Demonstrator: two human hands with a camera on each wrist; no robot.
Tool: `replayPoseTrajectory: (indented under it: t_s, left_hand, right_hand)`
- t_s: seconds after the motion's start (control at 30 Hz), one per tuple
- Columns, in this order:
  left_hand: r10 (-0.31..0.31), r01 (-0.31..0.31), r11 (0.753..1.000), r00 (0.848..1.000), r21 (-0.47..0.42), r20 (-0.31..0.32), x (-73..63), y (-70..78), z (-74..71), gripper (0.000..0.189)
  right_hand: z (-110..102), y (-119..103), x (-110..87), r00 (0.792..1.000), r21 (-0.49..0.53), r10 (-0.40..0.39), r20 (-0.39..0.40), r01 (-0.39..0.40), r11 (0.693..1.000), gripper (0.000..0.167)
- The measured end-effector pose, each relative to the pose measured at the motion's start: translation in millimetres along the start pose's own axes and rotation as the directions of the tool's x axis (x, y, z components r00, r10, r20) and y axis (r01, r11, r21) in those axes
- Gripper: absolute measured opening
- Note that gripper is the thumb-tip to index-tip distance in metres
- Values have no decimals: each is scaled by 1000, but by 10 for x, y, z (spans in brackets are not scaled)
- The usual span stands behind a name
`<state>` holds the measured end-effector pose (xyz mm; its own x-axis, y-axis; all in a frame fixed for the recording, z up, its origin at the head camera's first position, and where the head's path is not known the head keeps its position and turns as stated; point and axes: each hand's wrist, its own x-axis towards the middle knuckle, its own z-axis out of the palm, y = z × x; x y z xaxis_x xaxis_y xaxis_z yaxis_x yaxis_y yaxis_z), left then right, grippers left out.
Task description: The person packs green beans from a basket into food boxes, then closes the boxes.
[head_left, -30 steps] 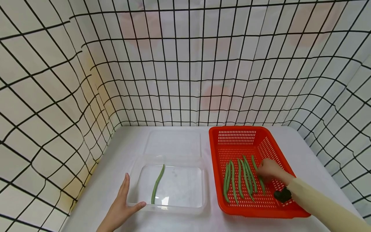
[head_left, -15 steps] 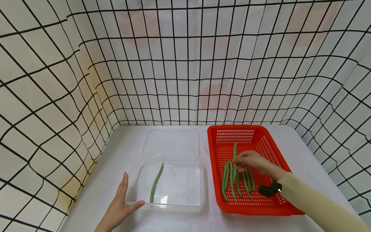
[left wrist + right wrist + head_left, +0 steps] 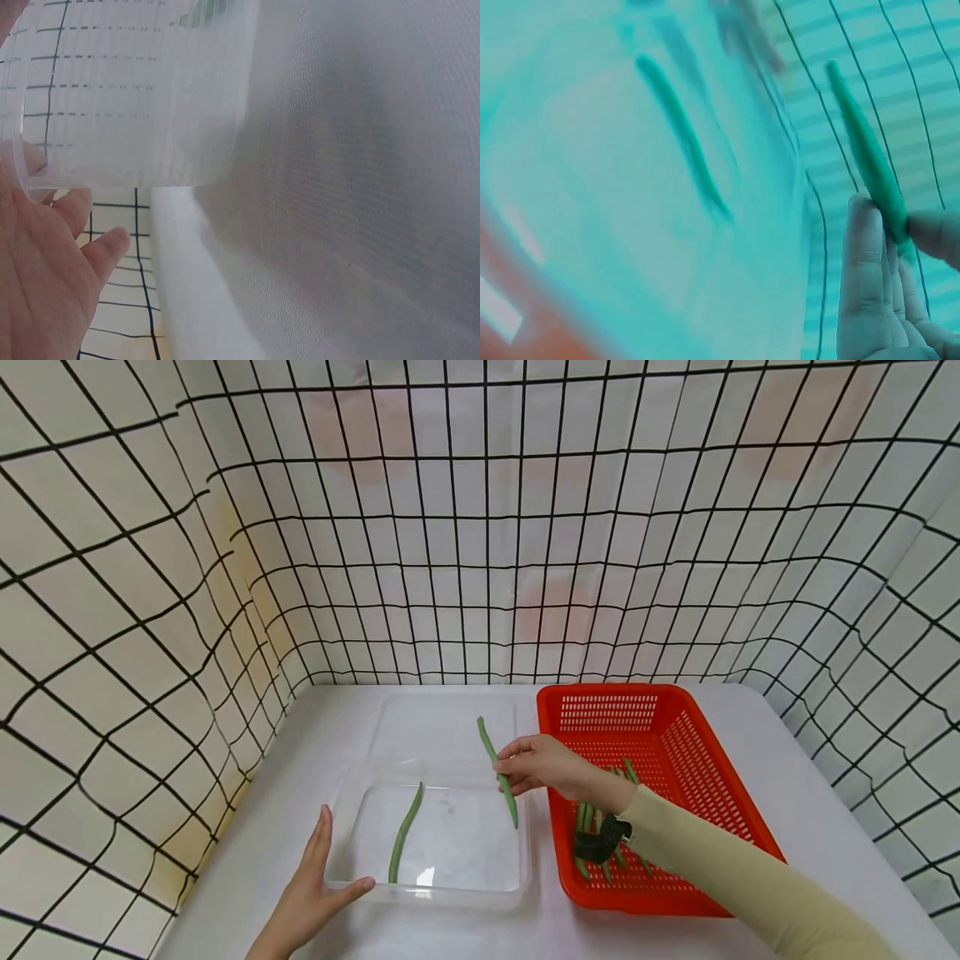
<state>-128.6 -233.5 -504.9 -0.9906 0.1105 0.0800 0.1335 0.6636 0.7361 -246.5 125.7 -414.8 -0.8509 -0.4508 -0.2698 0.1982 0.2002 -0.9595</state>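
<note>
My right hand [image 3: 542, 767] pinches a green bean [image 3: 487, 742] between thumb and fingers, above the right edge of a clear plastic box [image 3: 435, 897]. In the right wrist view the held bean [image 3: 866, 154] slants up from the fingertips. Another green bean [image 3: 406, 832] lies inside the box on its left side. My left hand [image 3: 311, 893] rests at the box's front left corner with thumb and fingers spread; the left wrist view shows this hand [image 3: 45, 262] against the box wall [image 3: 127, 150].
A red perforated basket [image 3: 712, 768] stands to the right, with several green beans [image 3: 585, 818] partly hidden under my right forearm. A flat clear lid [image 3: 442, 727] lies behind the box. Black wire mesh [image 3: 480, 568] rises around the white table.
My right hand has taken a green bean from the basket and carried it left to above the box's right edge. The left hand keeps its place at the box.
</note>
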Motion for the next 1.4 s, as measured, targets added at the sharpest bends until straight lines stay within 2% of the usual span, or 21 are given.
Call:
replayPoseTrajectory:
  t_s: [0.13,0.3,0.53,0.63,1.0,1.2,1.4]
  left_hand:
    - [-4,4,1000,1000,-1,-2,0,-8,-5,121]
    - [1,-1,1000,1000,-1,-15,11,-11,-2,121]
    - [-31,31,1000,999,4,-10,6,-12,10,122]
    - [-36,36,999,999,5,-11,7,-10,15,122]
    - [-20,20,1000,1000,6,-25,16,-27,27,122]
    - [-5,5,1000,1000,13,-28,11,-25,10,122]
    - [-9,9,1000,1000,17,-25,12,-18,14,122]
  right_hand:
    - [332,-26,142,997,36,53,64,-55,998,26]
    - [670,45,302,983,87,126,131,-138,987,20]
    - [952,192,399,952,87,236,194,-256,963,9]
    - [1019,250,436,948,99,254,192,-277,956,5]
    - [1055,378,539,957,116,271,105,-283,952,9]
    - [966,355,495,964,90,255,80,-262,961,17]
    - [787,293,415,970,139,227,90,-238,961,30]
